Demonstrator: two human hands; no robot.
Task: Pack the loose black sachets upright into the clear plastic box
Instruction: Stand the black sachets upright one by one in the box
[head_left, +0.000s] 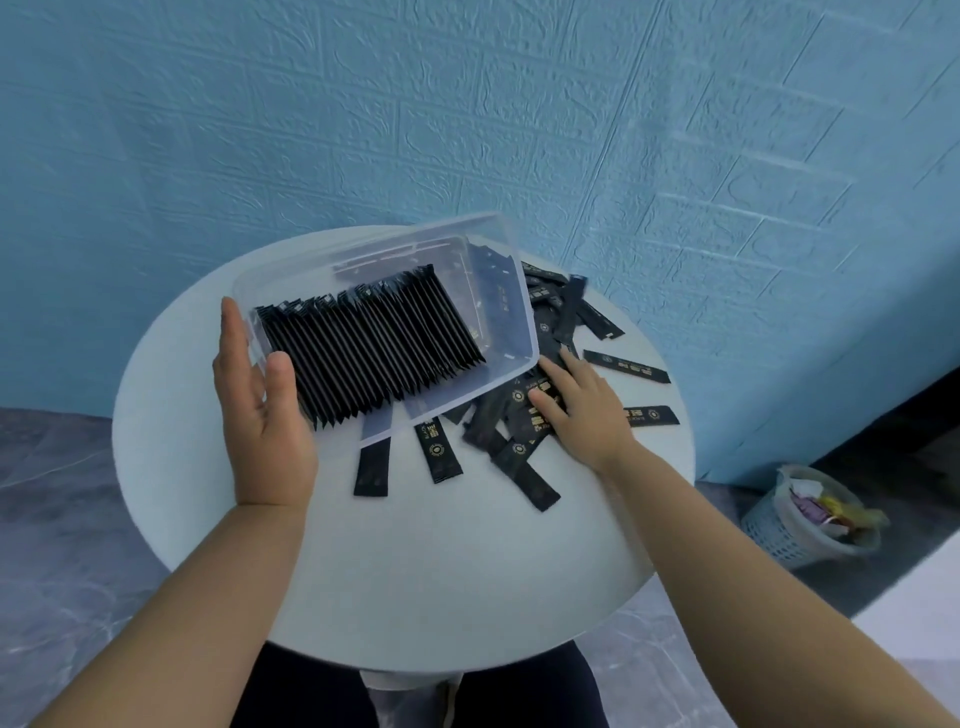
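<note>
While the left hand (265, 415) is holding the clear plastic box (395, 244) tilted up off the round table (415, 571), with its thumb hooked over the box's left end wall and its fingers lying straight along the outside of that wall, the right hand (582, 410) is resting just beside the box's right near corner. Its fingers are lying spread and flat on the pile of loose sachets (519, 447), gripping nothing. Inside the box, a tight row of packed sachets (374, 348) is standing on edge and filling the left part, leaving a bare gap at the right end. More loose sachets are lying fanned out beside and partly under the box's near and right edges. The step in hand appears to be gathering the next few sachets. To do it well, the right hand should probably be squaring a small stack with all labels facing one way, then sliding it down into the gap against the last packed sachet. Holding the tilt is likely helping the row lean left rather than topple. Well apart from the box, on the floor to its right, a wastebasket (810, 519) is standing.
</note>
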